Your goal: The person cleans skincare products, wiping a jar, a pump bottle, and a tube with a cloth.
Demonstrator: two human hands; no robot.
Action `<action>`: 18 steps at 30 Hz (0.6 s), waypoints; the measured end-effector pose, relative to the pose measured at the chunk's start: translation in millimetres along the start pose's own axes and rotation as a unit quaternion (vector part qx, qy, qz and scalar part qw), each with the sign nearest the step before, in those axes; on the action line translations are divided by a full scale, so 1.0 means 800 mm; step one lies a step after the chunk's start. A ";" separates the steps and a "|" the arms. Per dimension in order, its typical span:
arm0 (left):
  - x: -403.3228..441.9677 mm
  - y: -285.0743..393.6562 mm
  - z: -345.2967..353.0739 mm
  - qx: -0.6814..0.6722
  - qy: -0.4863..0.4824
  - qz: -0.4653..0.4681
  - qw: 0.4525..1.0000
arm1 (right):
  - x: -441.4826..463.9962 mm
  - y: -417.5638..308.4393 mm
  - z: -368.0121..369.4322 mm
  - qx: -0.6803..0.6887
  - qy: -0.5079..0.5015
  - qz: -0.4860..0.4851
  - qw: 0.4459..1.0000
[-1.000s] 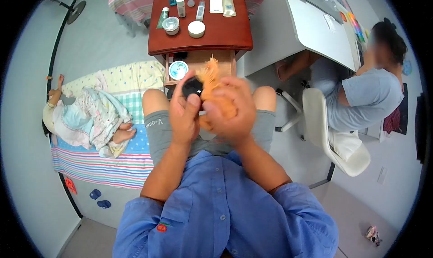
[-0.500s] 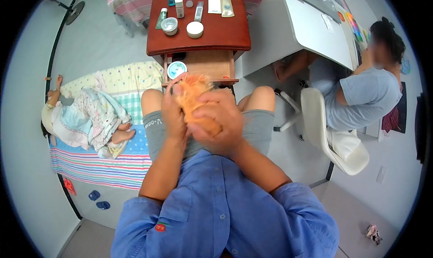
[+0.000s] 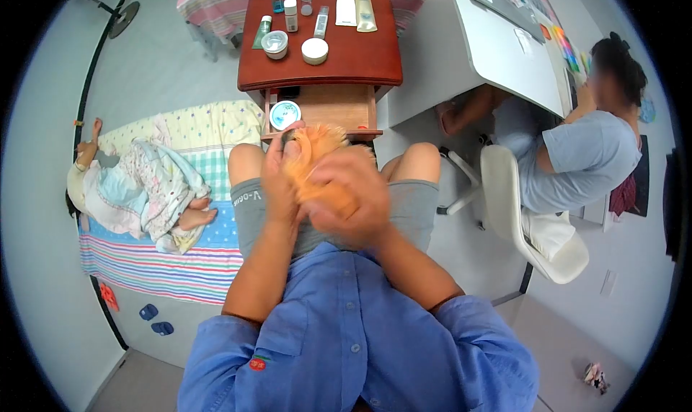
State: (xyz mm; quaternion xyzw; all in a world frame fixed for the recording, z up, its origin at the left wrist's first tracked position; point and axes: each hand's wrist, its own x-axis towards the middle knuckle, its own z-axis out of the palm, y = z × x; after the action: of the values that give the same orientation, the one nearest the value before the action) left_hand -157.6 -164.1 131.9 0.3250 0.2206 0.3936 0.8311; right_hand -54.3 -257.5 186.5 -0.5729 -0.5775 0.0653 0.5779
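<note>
Between both hands, above the lap, is an orange thing with a fluffy, hair-like top (image 3: pixel 326 139); its exact kind I cannot make out. My left hand (image 3: pixel 280 178) is closed along its left side, with the thumb near the top. Wrapped over its right side and lower part is my right hand (image 3: pixel 353 196), slightly blurred. The fingers hide much of the thing's middle. Just beyond the hands is a pulled-out drawer (image 3: pixel 339 109) with a round white tub (image 3: pixel 285 114) in its left part.
On the red-brown cabinet (image 3: pixel 360 59) stand several bottles, tubes and jars, including a white jar (image 3: pixel 315 51). To the right, a person (image 3: pixel 584 152) sits on a white chair (image 3: pixel 504 188) at a desk (image 3: pixel 497 44). At left, another person lies under a blanket (image 3: pixel 151 181) on a floor mat.
The fluffy top of the orange thing has shifted slightly right, and the left fingertips and thumb have changed position. Both hands still hold it. The whole view has shifted a little.
</note>
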 end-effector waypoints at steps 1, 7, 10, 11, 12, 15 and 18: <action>0.001 0.002 -0.002 -0.061 -0.016 -0.036 0.997 | -0.003 -0.005 0.007 -0.001 0.002 0.001 1.000; -0.014 0.002 0.020 -0.108 -0.017 -0.080 0.991 | -0.001 0.009 0.009 -0.037 0.070 0.021 0.997; -0.018 -0.001 0.019 -0.062 -0.048 -0.044 0.996 | 0.002 0.018 0.007 0.057 0.175 0.196 0.963; -0.013 -0.006 0.014 -0.002 -0.042 -0.021 0.999 | 0.001 0.018 0.007 0.019 0.147 0.133 0.980; -0.007 -0.007 0.007 -0.002 -0.042 -0.021 0.999 | 0.000 0.017 0.007 -0.020 0.117 0.068 0.991; 0.002 0.001 0.000 -0.058 0.016 -0.075 0.995 | -0.006 -0.002 0.012 -0.019 -0.017 -0.017 1.000; 0.000 0.001 0.002 0.032 0.024 -0.051 0.998 | -0.006 0.005 0.014 -0.049 0.031 -0.019 0.998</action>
State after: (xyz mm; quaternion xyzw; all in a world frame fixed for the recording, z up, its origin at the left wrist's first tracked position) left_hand -157.0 -164.6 133.3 0.3308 0.2689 0.3512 0.8336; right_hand -62.3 -253.3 177.0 -0.5912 -0.5727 0.0086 0.5679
